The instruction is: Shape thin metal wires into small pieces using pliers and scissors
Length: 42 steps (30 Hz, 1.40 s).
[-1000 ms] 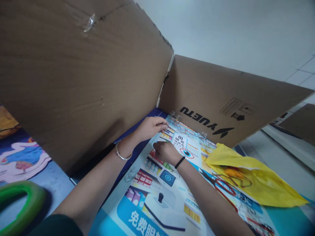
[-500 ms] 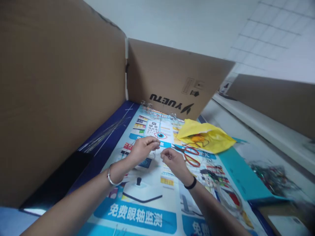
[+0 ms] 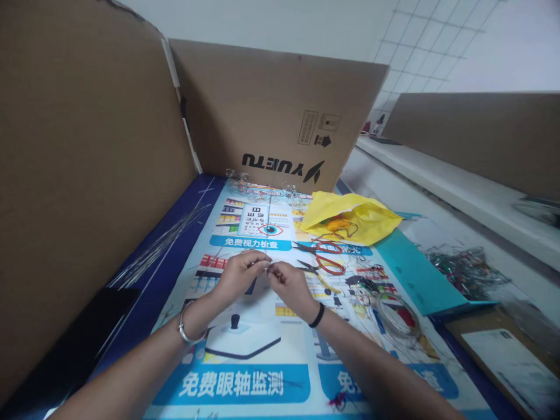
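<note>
yuetu (upside down) on cardboard panel; 免费视力检查, 免费眼轴监测 on printed poster

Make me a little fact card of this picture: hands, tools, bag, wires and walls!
Left hand: seems to be pinching a thin wire
Right hand: fingers curled, close beside the left; its hold is too small to tell
Tools: red-handled scissors and a yellow-handled tool, right of the hands
Bag: yellow bag, open, something orange inside
Wires: loose bundle, left
Walls: brown cardboard, left and behind

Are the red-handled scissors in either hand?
No: those scissors lie on the printed sheet, apart from the left hand and the right hand.
</note>
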### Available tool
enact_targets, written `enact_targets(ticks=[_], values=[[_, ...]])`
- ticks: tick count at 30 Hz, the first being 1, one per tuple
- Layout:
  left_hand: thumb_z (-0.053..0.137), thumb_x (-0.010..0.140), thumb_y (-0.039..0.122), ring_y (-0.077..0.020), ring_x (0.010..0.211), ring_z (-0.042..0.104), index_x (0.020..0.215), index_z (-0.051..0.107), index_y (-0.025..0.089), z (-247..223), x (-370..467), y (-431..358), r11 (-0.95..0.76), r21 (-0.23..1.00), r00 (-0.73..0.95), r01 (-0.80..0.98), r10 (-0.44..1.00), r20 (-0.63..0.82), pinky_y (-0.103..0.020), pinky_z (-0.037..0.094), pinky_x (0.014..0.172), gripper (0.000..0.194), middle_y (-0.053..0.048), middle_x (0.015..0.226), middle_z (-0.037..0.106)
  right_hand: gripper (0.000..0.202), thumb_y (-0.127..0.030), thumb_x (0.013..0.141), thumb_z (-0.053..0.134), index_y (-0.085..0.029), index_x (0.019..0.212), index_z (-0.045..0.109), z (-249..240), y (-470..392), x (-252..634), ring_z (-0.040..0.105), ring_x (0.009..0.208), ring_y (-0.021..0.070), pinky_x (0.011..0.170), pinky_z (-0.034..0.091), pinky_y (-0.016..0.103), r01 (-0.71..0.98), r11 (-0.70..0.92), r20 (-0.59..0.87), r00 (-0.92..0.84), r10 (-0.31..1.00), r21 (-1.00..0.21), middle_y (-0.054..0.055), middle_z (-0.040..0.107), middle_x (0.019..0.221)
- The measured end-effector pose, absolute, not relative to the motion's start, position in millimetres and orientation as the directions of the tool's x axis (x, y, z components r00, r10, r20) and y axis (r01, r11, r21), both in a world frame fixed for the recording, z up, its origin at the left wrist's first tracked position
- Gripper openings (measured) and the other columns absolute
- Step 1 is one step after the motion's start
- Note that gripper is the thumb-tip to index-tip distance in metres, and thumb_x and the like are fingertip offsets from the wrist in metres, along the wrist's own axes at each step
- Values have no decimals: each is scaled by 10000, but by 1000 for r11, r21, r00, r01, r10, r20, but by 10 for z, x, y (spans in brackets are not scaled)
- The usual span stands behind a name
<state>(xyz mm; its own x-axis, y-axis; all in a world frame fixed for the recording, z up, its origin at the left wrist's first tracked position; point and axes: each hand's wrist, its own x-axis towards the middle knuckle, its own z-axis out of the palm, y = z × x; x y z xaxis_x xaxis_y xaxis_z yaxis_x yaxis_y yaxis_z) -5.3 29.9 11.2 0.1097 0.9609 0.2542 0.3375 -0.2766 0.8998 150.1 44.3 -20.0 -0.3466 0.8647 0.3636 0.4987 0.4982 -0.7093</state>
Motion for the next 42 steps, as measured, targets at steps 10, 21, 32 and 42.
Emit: enact_targets(ticks=[10, 21, 32, 42], values=[[543, 767, 217, -170, 854, 591, 729, 665, 213, 107, -34, 290, -319, 875, 111, 364, 948, 299, -300, 453, 817, 128, -26, 808, 675, 167, -207, 796, 437, -171, 731, 586, -271, 444, 1461, 520, 592, 112, 581, 389, 207, 617, 532, 347, -404, 846, -580, 12, 602, 678], [434, 832, 327, -172, 803, 588, 801, 616, 215, 57, 46, 217, -203, 925, 153, 320, 975, 161, -294, 443, 763, 216, -23, 832, 664, 167, -195, 806, 464, -154, 799, 625, 114, 777, 2159, 588, 838, 190, 738, 396, 259, 846, 497, 77, -492, 867, -195, 90, 657, 845], [426, 838, 271, -116, 663, 501, 762, 523, 191, -31, 112, 250, -168, 986, 121, 21, 979, 164, -239, 401, 687, 147, 20, 657, 553, 529, -25, 743, 397, -188, 1239, 481, 5, 1193, 2724, 510, 1053, 200, 881, 351, 291, 894, 445, 60, -442, 895, -54, 111, 579, 1132], [474, 829, 336, -46, 470, 281, 785, 518, 171, 147, 116, 181, 16, 972, 127, -236, 992, 14, -182, 205, 453, 177, 61, 591, 402, 441, -193, 789, 488, -191, 1230, 487, 185, 1136, 2714, 534, 952, 210, 802, 388, 292, 900, 404, 188, -374, 908, -165, 112, 576, 1031]])
